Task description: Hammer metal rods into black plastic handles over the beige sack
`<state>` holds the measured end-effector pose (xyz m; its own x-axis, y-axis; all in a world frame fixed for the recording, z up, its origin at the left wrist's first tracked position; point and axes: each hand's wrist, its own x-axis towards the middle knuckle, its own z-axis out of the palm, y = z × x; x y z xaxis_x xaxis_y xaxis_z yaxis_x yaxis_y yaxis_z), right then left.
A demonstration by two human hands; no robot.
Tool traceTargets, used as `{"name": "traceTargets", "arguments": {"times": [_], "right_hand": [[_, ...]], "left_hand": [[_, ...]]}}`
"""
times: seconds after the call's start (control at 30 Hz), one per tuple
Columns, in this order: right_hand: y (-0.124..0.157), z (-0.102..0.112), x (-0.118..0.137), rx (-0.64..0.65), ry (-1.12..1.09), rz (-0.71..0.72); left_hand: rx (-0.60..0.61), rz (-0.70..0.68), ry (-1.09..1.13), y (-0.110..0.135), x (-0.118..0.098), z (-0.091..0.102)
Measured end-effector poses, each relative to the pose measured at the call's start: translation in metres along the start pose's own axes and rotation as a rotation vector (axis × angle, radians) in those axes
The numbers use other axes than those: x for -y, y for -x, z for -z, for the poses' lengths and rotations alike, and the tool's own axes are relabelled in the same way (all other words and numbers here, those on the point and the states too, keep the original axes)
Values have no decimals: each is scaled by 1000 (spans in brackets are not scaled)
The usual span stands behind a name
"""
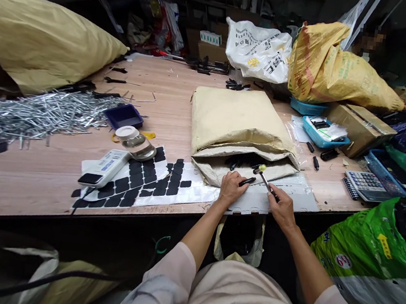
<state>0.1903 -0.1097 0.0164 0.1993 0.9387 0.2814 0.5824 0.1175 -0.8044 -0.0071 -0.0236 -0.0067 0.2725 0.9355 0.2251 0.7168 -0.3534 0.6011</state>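
My left hand (231,188) rests at the table's front edge, closed on a short black cylindrical part (247,181). My right hand (282,208) grips the handle of a small hammer (264,178), whose head sits just above the black part. Both hands are over a clear plastic sheet (287,195) in front of an open tan paper sack (239,127) that holds more black parts.
White sheets with black adhesive pads (147,179), a white handheld device (105,168) and a tape roll (130,135) lie left. A heap of metal rods (39,113) is far left. A calculator (365,186), blue trays (323,133), a cardboard box (361,128) and bags crowd the right.
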Motion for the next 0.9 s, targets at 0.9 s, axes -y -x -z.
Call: {"name": "traceTargets", "arguments": {"times": [0.9], "right_hand": [[-33,2,-33,-141,-580,-369]], "left_hand": [[-195,287,-214,-39,-4,31]]}}
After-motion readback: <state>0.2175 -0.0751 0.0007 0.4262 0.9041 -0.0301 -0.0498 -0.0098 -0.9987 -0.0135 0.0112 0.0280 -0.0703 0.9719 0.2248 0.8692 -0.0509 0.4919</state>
